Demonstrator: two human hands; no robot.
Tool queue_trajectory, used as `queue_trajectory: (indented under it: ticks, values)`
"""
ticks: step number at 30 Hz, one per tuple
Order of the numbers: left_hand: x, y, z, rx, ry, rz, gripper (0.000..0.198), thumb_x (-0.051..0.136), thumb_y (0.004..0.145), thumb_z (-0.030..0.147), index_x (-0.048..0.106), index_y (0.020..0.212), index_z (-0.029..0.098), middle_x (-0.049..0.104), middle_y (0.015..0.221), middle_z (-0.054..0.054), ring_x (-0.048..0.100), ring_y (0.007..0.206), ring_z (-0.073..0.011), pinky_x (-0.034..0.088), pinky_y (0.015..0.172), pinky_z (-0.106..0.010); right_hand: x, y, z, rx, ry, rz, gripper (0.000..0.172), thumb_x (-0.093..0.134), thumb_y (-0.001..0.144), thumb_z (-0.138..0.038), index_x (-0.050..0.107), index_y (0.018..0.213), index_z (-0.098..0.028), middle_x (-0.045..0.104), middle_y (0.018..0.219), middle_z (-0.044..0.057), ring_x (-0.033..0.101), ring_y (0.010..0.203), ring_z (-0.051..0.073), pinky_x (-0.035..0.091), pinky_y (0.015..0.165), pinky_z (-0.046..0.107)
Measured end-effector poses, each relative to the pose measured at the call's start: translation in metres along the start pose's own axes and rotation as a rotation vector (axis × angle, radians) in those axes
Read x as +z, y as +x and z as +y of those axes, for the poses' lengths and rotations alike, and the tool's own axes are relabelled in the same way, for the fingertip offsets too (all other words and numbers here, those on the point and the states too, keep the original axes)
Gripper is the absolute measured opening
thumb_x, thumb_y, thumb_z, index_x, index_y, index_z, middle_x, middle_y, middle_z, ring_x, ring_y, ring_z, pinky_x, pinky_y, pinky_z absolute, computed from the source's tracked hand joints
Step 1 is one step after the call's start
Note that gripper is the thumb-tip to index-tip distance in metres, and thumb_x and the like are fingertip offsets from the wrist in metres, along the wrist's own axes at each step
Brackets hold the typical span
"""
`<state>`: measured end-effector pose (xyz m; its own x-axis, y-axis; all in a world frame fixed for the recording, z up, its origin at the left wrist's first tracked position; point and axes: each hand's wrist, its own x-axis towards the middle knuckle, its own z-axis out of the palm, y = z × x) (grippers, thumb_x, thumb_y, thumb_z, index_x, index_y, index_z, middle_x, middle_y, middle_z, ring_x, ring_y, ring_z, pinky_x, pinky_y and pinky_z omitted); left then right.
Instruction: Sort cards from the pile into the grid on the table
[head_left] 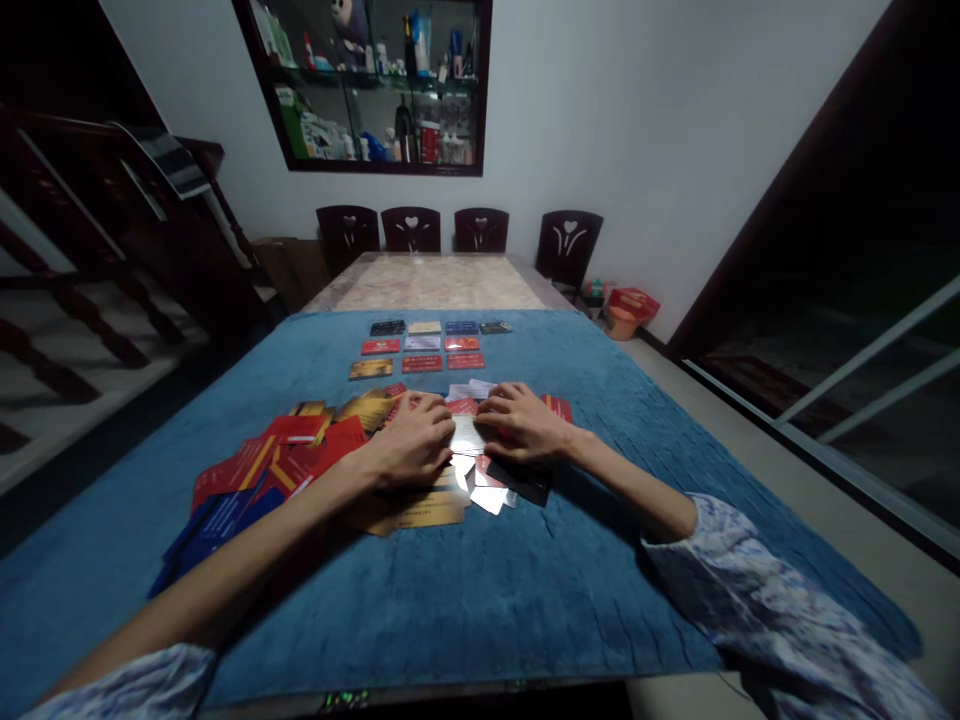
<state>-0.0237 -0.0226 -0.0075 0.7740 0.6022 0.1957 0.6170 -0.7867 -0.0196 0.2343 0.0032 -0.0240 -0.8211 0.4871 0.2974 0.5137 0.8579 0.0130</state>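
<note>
My left hand [416, 438] and my right hand [525, 424] face each other over a heap of cards, fingers curled. Between them, touched from both sides, lies a shiny pale card [468, 437], with a red card [462, 407] just beyond it; how many cards are under my fingers is hidden. Gold cards [431, 515] spread out below my left hand. A black card [525, 485] pokes out beneath my right hand. Red cards [251, 465] and blue cards [214, 525] fan out in a loose pile to the left.
Farther up the blue cloth [487, 590], small stacks of cards stand in three rows, among them a gold stack [371, 369] and a dark blue one [461, 327]. Several dark chairs [410, 231] line the far table end. An orange bin [622, 322] stands on the floor at right.
</note>
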Motion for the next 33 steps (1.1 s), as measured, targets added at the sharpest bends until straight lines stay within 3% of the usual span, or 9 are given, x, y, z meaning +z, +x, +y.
queue_trajectory:
  ticks: [9,16,22,33]
  values:
    - [0.004,0.003,0.002,-0.007,0.099,0.008,0.022,0.049,0.093,0.020,0.068,0.105,0.015,0.070,0.117,-0.016,0.054,0.125,-0.0348,0.036,0.102,-0.056,0.019,0.002,0.010,0.024,-0.120,0.100,0.021,0.059,0.101,-0.032,0.074,0.114,-0.024,0.077,0.120,0.006,0.056,0.109,0.025,0.035,0.092,0.040]
    - [0.011,0.007,0.003,-0.077,0.138,-0.027,0.021,0.055,0.087,0.014,0.065,0.105,0.015,0.071,0.119,-0.018,0.053,0.131,-0.0364,0.038,0.103,-0.055,0.019,0.002,0.013,0.011,-0.207,0.080,0.019,0.057,0.104,-0.029,0.073,0.109,-0.021,0.078,0.117,0.007,0.057,0.105,0.024,0.036,0.089,0.039]
    - [0.012,0.006,0.007,-0.069,0.135,0.010,0.025,0.060,0.080,0.009,0.065,0.104,0.015,0.073,0.114,-0.019,0.053,0.133,-0.0382,0.038,0.104,-0.056,0.018,0.001,0.011,0.008,-0.183,0.059,0.016,0.057,0.101,-0.023,0.072,0.106,-0.019,0.078,0.114,0.007,0.057,0.102,0.024,0.036,0.087,0.037]
    - [0.018,0.007,0.004,-0.088,0.132,0.045,0.019,0.054,0.091,0.014,0.068,0.103,0.016,0.069,0.112,-0.018,0.052,0.130,-0.0354,0.040,0.102,-0.055,0.009,0.003,0.005,-0.021,-0.198,0.000,0.015,0.055,0.102,-0.024,0.070,0.105,-0.019,0.076,0.103,0.008,0.053,0.097,0.024,0.034,0.085,0.037]
